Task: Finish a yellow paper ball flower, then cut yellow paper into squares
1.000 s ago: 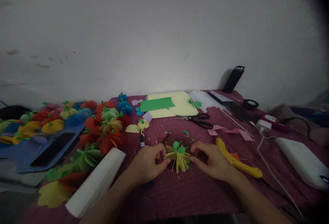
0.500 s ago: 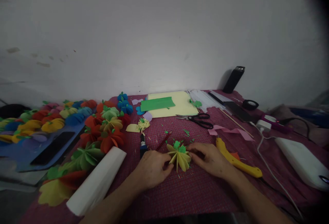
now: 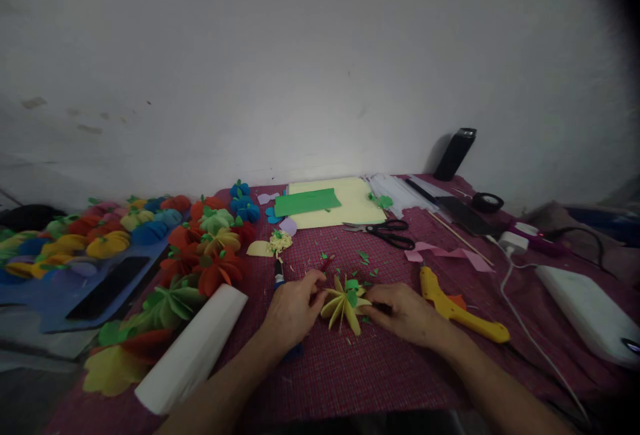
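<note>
While the fanned yellow paper pumpkin [image 3: 344,310] sits on woven cloth [image 3: 380,382] between my left hand [image 3: 295,305] and right hand [image 3: 403,312], the right pinches its edge; whether the curled left grips, I can't tell.

A checked maroon cloth [image 3: 380,375] covers a busy tabletop — at the center of its clock face, a yellow paper pumpkin [image 3: 341,310] sits near scattered green clippings [image 3: 363,257]. Pale yellow sheets [image 3: 357,202] lie at 12 o'clock, black-handled scissors [image 3: 373,229] at 1, pink paper strips [image 3: 440,252] at 2. A yellow glue gun [image 3: 467,318] and, farther out, a boxy white device [image 3: 590,315] occupy 3 o'clock. Opposite, a white roll [image 3: 193,352] rests between 8 and 9 — red and green paper pumpkins [image 3: 223,274] cluster between 9 and 10.
</note>
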A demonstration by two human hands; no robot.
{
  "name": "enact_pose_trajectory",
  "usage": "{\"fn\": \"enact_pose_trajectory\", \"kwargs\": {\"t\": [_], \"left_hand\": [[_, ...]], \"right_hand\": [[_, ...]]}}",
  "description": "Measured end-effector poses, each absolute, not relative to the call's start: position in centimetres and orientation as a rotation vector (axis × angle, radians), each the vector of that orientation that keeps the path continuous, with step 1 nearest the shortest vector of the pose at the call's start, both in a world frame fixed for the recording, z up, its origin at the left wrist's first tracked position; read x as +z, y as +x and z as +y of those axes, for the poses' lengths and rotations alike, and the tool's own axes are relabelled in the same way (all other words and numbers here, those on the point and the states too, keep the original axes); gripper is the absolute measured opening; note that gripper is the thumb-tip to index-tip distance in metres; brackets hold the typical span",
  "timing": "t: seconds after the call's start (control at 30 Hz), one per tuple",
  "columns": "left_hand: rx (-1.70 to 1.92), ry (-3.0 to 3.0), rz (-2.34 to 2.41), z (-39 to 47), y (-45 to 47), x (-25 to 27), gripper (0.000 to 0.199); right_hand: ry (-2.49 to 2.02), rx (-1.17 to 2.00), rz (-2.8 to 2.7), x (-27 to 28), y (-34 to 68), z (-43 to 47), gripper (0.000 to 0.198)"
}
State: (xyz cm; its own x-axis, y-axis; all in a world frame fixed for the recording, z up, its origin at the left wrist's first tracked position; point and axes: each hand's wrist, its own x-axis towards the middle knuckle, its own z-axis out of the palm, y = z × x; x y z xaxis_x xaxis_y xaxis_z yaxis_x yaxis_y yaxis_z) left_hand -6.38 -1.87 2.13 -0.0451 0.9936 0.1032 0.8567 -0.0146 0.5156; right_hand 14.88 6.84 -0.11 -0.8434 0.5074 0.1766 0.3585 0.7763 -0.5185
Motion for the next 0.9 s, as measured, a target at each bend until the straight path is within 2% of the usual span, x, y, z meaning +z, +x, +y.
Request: {"fn": "enact_pose_trajectory", "kwargs": {"t": [0.2,0.43,0.57,0.73,0.9], "left_hand": [[0.724,1.955,1.828,-2.3,-6.3,3.2,0.010],[0.644,2.061,1.662,-2.4,-6.4,3.5,0.011],[0.587,2.149,1.652,-1.9,-6.7,2.8,0.018],[0.833,2.109,1.740,-1.6,-6.7,2.3,0.013],[0.912,2.059,1.761,-1.9,-6.6,2.8,0.009]], "right_hand": [[-0.712,0.650,-2.659,-0.2,14.9,6.8,0.020],[-0.690,0.641,-2.683,-0.2,15.0,6.9,0.019],[-0.646,0.654,-2.693,-0.3,14.9,7.0,0.019],[-0.629,0.675,-2.695,-0.1,14.8,6.8,0.020],[-0.628,0.691,-2.684,0.2,14.9,6.6,0.020]]}}
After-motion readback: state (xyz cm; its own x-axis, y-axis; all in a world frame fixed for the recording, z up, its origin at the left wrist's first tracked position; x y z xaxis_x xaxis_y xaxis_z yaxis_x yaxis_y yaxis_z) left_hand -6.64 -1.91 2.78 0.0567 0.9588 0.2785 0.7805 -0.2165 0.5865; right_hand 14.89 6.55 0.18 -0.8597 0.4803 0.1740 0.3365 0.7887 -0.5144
